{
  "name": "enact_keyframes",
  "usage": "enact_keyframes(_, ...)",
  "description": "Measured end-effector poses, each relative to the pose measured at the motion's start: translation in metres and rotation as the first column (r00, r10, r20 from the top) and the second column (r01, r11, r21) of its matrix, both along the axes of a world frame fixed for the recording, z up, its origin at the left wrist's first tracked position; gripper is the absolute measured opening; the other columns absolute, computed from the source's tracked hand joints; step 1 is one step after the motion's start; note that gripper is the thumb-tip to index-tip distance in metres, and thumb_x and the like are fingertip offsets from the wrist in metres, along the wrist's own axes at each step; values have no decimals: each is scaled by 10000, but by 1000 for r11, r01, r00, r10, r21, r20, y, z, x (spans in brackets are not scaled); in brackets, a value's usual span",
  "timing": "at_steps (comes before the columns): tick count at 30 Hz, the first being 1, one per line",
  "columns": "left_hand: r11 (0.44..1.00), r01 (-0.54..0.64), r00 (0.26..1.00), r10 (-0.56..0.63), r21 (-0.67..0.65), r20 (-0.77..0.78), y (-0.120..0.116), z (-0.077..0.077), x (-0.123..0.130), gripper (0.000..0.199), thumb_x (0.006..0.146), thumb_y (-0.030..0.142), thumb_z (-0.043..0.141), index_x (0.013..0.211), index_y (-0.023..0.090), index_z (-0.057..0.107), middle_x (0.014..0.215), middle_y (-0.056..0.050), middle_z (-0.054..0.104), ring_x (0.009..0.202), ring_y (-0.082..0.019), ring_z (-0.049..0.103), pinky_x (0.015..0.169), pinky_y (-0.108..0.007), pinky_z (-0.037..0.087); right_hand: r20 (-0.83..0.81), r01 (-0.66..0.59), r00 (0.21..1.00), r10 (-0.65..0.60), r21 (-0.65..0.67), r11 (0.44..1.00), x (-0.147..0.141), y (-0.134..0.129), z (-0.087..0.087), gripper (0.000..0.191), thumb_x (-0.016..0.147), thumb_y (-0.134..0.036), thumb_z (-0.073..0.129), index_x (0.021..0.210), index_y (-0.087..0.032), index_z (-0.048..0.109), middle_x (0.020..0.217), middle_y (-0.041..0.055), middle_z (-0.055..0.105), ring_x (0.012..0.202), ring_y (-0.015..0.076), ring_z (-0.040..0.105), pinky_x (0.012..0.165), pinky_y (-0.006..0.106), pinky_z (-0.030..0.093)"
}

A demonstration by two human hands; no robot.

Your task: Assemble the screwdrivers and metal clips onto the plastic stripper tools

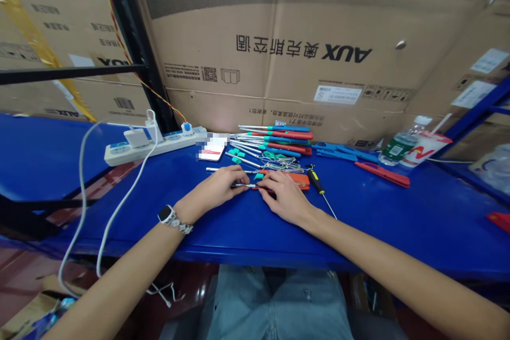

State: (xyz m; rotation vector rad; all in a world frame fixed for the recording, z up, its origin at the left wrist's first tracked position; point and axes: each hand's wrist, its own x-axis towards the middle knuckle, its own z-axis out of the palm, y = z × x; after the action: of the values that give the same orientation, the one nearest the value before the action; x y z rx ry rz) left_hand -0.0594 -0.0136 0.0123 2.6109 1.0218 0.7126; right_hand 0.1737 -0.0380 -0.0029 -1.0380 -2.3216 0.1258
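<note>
Both hands meet over the middle of the blue tabletop (223, 228). My left hand (217, 187) pinches a thin silver rod (252, 186) between thumb and fingertips. My right hand (286, 197) has its fingers closed on the same slim piece, partly hiding it. Beside and behind the right fingers lies an orange-red handle (299, 178), and a small green part (258, 176) shows between the hands. Just beyond lies a pile of long tools (274, 141) with silver rods, green collars and red or blue handles. A black-and-yellow screwdriver (316, 181) rests right of my right hand.
A power strip (175, 142) with plugs and white cables is at left. Near it lies a white-and-red card or box (214, 147). To the right are blue handle pieces (342, 152), a red handle piece (382, 173), a water bottle (404, 143) and a cup (428, 147). Cardboard (279, 79) stands behind.
</note>
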Motion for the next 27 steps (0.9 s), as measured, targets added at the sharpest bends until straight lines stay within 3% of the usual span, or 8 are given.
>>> enact_keyframes(10, 994, 85, 995, -81, -67, 55, -1, 1, 1, 192, 1037, 291, 514, 1081, 175, 661, 934, -56, 691, 792, -175, 656, 751, -315, 532, 10, 38, 999, -38, -5, 999, 0, 0, -2, 128, 949, -182, 636, 1032, -189, 734, 1083, 95, 702, 1045, 244, 630, 933, 445, 499)
enact_keyframes(18, 998, 62, 998, -62, -1, 14, 3, -6, 2, 219, 1035, 273, 518, 1085, 194, 717, 1039, -82, 638, 921, -202, 656, 872, -374, 550, 40, 11, 999, -11, 11, 1000, -1, 0, -1, 166, 982, -200, 602, 1035, -196, 759, 1058, 94, 685, 1038, 245, 616, 928, 446, 496)
enact_keyframes(27, 997, 62, 998, -61, 42, -27, 3, -11, 5, 232, 1034, 244, 522, 1056, 178, 744, 975, -72, 605, 866, -191, 619, 813, -339, 533, 74, 2, 997, -2, 6, 1000, -1, 0, -2, 182, 997, -194, 573, 1041, -182, 750, 1058, 108, 650, 1035, 251, 595, 911, 443, 491)
